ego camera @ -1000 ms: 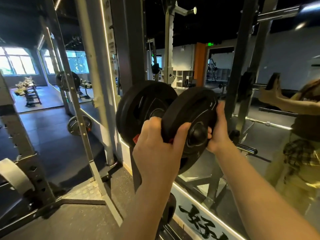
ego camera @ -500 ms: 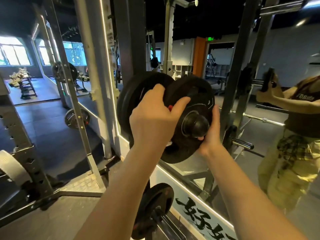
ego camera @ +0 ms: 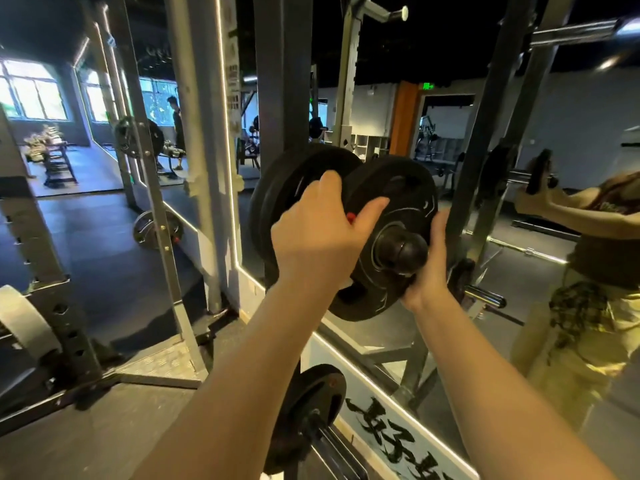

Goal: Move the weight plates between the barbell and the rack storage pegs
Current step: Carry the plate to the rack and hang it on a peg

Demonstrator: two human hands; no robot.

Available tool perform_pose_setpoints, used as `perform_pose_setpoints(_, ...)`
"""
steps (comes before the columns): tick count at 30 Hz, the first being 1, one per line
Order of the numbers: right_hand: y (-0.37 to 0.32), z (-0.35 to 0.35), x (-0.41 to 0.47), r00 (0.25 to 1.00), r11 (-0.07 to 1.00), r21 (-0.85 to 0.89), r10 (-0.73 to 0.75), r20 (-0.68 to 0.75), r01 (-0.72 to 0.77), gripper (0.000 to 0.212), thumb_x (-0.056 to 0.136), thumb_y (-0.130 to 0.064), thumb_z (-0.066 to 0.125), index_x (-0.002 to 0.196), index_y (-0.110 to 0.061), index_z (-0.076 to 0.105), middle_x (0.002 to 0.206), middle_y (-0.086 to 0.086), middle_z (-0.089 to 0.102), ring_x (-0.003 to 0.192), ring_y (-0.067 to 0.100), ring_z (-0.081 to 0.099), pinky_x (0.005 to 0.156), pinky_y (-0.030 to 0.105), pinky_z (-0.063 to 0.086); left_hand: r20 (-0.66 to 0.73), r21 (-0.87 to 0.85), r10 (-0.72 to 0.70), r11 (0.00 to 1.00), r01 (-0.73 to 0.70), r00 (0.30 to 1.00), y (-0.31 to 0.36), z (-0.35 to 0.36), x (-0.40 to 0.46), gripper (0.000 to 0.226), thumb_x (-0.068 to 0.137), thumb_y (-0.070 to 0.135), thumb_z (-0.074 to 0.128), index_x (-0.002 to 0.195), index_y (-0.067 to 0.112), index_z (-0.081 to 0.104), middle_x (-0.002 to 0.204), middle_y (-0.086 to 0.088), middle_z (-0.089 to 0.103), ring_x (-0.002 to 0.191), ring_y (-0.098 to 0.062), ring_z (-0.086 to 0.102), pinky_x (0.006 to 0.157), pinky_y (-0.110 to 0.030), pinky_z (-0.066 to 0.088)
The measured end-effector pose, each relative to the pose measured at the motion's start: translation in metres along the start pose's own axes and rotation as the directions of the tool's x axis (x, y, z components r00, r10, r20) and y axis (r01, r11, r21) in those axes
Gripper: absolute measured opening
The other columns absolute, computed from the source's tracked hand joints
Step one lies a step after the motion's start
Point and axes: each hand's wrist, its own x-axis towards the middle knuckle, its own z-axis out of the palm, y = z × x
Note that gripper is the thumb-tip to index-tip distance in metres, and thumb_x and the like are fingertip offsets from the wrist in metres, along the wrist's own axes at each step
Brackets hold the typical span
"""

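A small black weight plate [ego camera: 405,202] hangs on a storage peg whose round black end cap [ego camera: 400,249] sticks out through its hole. My left hand [ego camera: 318,233] grips the plate's left rim, thumb across its face. My right hand [ego camera: 429,268] holds the lower right rim, fingers curled behind it. Behind this plate, larger black plates [ego camera: 294,181] sit on the same peg against the dark rack upright [ego camera: 282,98]. Lower down, another black plate [ego camera: 308,410] sits on a lower peg.
A mirror to the right reflects me, the rack and a chrome peg [ego camera: 485,299]. Grey rack uprights [ego camera: 152,202] stand to the left, with a white-padded bar [ego camera: 24,323] at the far left. A chrome barbell end [ego camera: 581,29] is at top right.
The small plate has been lifted and slid onto the peg, so the end cap now pokes through its hole. Both hands rose with it and stayed on its rim.
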Motion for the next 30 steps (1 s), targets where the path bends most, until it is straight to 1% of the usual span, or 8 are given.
perform_pose_setpoints(4, 0.012, 0.002, -0.015, 1.000, 0.999, 0.043, 0.028, 0.011, -0.029, 0.079, 0.069, -0.084, 0.048, 0.113, -0.024, 0.071, 0.112, 0.011, 0.071, 0.107, 0.032, 0.063, 0.093, 0.048, 0.048, 0.060, 0.122, 0.049, 0.991, -0.056, 0.997, 0.009, -0.008, 0.011, 0.047, 0.088, 0.064, 0.048, 0.117, 0.027, 0.050, 0.103, 0.007, 0.058, 0.090, -0.009, 0.055, 0.068, -0.023, 0.033)
perform_pose_setpoints(9, -0.017, -0.011, -0.017, 0.984, 0.969, -0.175, -0.180, -0.008, 0.176, 0.059, 0.077, -0.069, 0.057, 0.119, -0.029, 0.063, 0.120, 0.002, 0.067, 0.115, 0.025, 0.058, 0.106, 0.051, 0.038, -0.142, -0.100, 0.114, 0.987, -0.128, 0.983, -0.009, -0.003, -0.041, 0.068, 0.082, 0.061, 0.057, 0.135, 0.022, 0.043, 0.129, 0.000, 0.048, 0.116, -0.011, 0.045, 0.090, -0.018, 0.038)
perform_pose_setpoints(13, -0.072, 0.025, -0.018, 0.892, 0.790, -0.418, -0.424, 0.155, 0.448, 0.047, 0.091, -0.059, 0.046, 0.119, -0.024, 0.060, 0.116, -0.006, 0.064, 0.110, 0.011, 0.058, 0.103, 0.041, 0.039, -0.236, -0.182, 0.007, 0.982, -0.051, 0.972, -0.019, 0.022, -0.055, 0.062, 0.081, 0.057, 0.057, 0.132, 0.024, 0.040, 0.133, -0.005, 0.047, 0.122, -0.016, 0.043, 0.102, -0.037, 0.039)
perform_pose_setpoints(15, -0.078, 0.048, -0.017, 0.868, 0.664, -0.561, -0.415, 0.274, 0.495, 0.047, 0.093, -0.056, 0.040, 0.106, -0.019, 0.066, 0.100, -0.005, 0.069, 0.093, 0.008, 0.065, 0.087, 0.028, 0.044, -0.286, -0.192, -0.009, 0.980, -0.048, 0.958, -0.023, 0.030, -0.053, 0.058, 0.085, 0.054, 0.055, 0.131, 0.023, 0.039, 0.133, -0.009, 0.048, 0.123, -0.019, 0.044, 0.102, -0.040, 0.039)
perform_pose_setpoints(18, -0.068, 0.055, -0.006, 0.812, 0.545, -0.635, -0.529, 0.247, 0.548, 0.051, 0.094, -0.059, 0.036, 0.084, -0.019, 0.066, 0.080, -0.003, 0.069, 0.081, 0.013, 0.067, 0.082, 0.029, 0.045, -0.325, -0.139, 0.036, 0.987, -0.085, 0.945, -0.030, 0.036, -0.048, 0.055, 0.089, 0.058, 0.049, 0.131, 0.024, 0.039, 0.132, -0.011, 0.050, 0.121, -0.022, 0.046, 0.100, -0.045, 0.040)
perform_pose_setpoints(24, -0.051, 0.046, 0.009, 0.809, 0.663, -0.558, -0.587, 0.027, 0.500, 0.048, 0.095, -0.061, 0.035, 0.076, -0.026, 0.063, 0.078, -0.007, 0.067, 0.079, 0.010, 0.065, 0.078, 0.028, 0.046, -0.322, 0.097, 0.219, 0.975, -0.198, 0.921, -0.032, 0.021, -0.016, 0.050, 0.087, 0.053, 0.057, 0.127, 0.023, 0.057, 0.121, -0.009, 0.059, 0.116, -0.026, 0.051, 0.101, -0.048, 0.038)
perform_pose_setpoints(27, -0.039, 0.036, 0.006, 0.898, 0.816, -0.430, -0.440, -0.028, 0.386, 0.042, 0.092, -0.063, 0.038, 0.086, -0.029, 0.062, 0.087, -0.007, 0.069, 0.084, 0.010, 0.065, 0.079, 0.028, 0.049, -0.203, 0.194, 0.252, 0.957, -0.214, 0.946, -0.026, 0.008, 0.005, 0.049, 0.086, 0.055, 0.056, 0.124, 0.025, 0.062, 0.123, -0.005, 0.057, 0.119, -0.026, 0.049, 0.100, -0.056, 0.037)
perform_pose_setpoints(30, -0.026, 0.020, 0.008, 0.969, 0.914, -0.329, -0.245, 0.017, 0.237, 0.052, 0.078, -0.071, 0.050, 0.104, -0.029, 0.066, 0.105, 0.000, 0.072, 0.102, 0.023, 0.065, 0.095, 0.046, 0.048, -0.091, 0.140, 0.165, 0.978, -0.152, 0.982, -0.021, -0.003, 0.013, 0.056, 0.087, 0.061, 0.049, 0.133, 0.030, 0.050, 0.131, 0.000, 0.050, 0.125, -0.022, 0.042, 0.105, -0.058, 0.032)
